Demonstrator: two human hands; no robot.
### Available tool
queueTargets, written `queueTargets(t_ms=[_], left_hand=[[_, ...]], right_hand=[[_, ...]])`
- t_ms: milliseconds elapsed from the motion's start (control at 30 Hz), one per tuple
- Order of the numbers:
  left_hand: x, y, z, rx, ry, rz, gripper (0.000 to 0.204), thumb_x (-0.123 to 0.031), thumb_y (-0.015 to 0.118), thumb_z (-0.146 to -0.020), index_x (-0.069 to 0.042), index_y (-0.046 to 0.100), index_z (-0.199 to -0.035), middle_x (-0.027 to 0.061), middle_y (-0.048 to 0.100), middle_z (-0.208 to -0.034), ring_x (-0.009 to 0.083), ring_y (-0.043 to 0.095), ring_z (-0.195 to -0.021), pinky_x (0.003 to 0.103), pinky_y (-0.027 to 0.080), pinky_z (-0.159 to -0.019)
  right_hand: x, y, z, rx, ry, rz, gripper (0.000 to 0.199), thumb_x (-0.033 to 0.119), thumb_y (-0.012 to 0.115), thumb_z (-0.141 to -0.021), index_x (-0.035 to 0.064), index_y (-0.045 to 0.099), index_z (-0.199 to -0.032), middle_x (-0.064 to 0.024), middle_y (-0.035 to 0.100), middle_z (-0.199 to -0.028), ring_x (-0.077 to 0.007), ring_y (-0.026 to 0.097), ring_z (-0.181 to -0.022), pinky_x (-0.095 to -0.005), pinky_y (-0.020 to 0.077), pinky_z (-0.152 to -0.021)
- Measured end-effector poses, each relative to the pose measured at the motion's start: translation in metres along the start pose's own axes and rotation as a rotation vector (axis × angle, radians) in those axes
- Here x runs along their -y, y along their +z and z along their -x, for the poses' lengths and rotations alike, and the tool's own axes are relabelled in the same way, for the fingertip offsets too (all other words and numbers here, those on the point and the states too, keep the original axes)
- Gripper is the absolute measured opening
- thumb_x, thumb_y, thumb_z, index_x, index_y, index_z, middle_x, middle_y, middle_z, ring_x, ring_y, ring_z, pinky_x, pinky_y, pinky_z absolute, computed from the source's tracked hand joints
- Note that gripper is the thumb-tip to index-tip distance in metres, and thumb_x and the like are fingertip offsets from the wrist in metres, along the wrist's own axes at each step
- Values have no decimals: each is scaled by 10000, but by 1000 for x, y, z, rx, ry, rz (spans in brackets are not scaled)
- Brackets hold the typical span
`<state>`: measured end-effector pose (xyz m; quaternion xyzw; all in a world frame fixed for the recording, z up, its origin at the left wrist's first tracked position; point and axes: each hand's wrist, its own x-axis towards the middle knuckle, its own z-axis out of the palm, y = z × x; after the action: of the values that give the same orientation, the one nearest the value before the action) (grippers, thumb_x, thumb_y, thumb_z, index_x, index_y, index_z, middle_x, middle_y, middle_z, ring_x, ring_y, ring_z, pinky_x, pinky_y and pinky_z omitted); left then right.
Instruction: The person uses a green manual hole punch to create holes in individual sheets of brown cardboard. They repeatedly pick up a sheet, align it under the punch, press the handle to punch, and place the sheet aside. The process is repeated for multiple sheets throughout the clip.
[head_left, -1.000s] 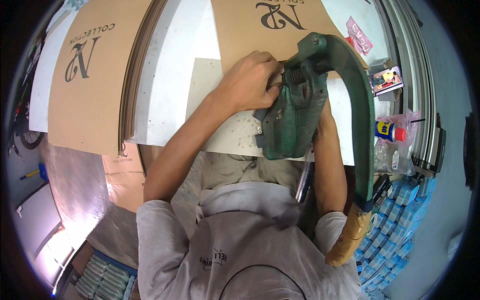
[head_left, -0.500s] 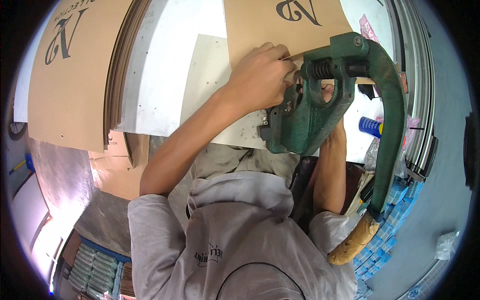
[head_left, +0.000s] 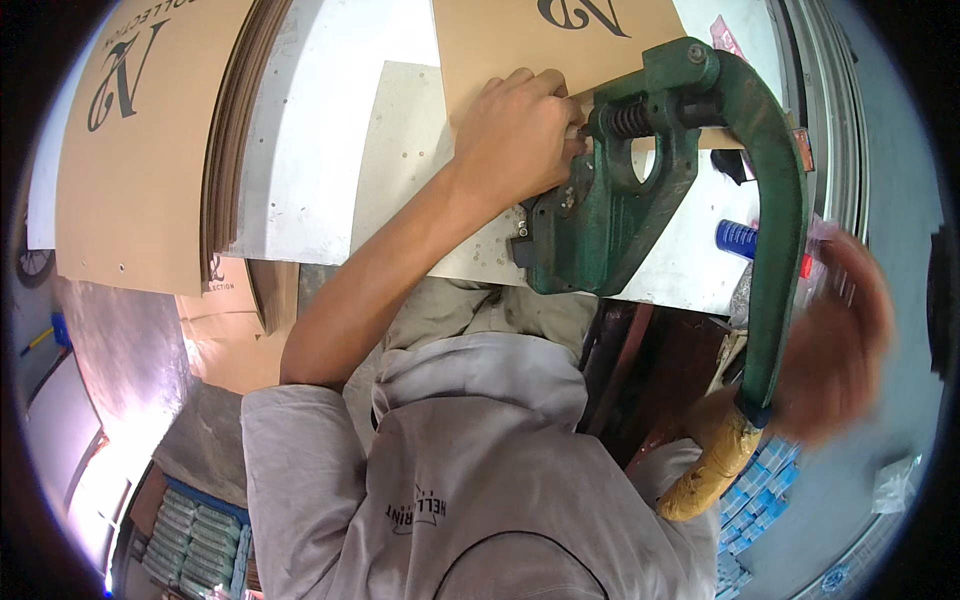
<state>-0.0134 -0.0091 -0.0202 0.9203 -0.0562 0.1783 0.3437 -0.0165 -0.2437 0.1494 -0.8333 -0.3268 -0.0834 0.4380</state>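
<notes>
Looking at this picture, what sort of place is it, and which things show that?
Probably a small packaging or print-finishing workshop: a green hand-lever press bolted to a white workbench, stacks of printed brown card sheets, and the left hand feeding one in.

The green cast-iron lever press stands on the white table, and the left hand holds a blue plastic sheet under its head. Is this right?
Not quite. In the head view the left hand holds a brown cardboard sheet, not a blue plastic one, under the head of the green cast-iron lever press on the white table.
</notes>
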Motion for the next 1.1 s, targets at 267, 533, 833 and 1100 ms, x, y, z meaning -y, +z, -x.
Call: queueTargets(t_ms=[267, 533, 833, 1100], left_hand=[[-7, 2, -6, 82, 11, 17, 249, -163, 794, -766, -56, 756, -988, 118, 676, -946, 349, 661, -922, 463, 546, -824], [-6, 4, -4, 31, -3, -31, 234, -197, 779, -797, -58, 756, -984, 118, 679, -942, 352, 670, -903, 472, 556, -804], [2, 3, -8, 123, 226, -158, 125, -165, 722, -864, -52, 758, -903, 97, 692, -927, 310, 684, -887, 431, 577, -750], [62, -61, -45, -276, 252, -188, 74, -116, 734, -868, -56, 772, -890, 93, 751, -915, 302, 734, -818, 367, 594, -717]], right_hand=[[18, 43, 53, 592, -381, 474, 779, 685, 453, -899, 92, 571, -1391, -239, 485, -1417, -399, 379, -1323, -578, 225, -1067], [22, -3, 27, 103, -85, -530, 1003, 856, 305, -929, 66, 464, -1525, -296, 449, -1547, -453, 370, -1483, -556, 227, -1237], [-219, 35, 124, -384, 421, -149, 526, 344, 416, -1120, -106, 590, -1328, -216, 662, -1281, -281, 644, -1175, -443, 487, -1043], [-226, 60, 135, -354, 275, -69, 385, 259, 527, -1090, -80, 637, -1233, -163, 674, -1166, -231, 635, -1088, -368, 487, -977]])
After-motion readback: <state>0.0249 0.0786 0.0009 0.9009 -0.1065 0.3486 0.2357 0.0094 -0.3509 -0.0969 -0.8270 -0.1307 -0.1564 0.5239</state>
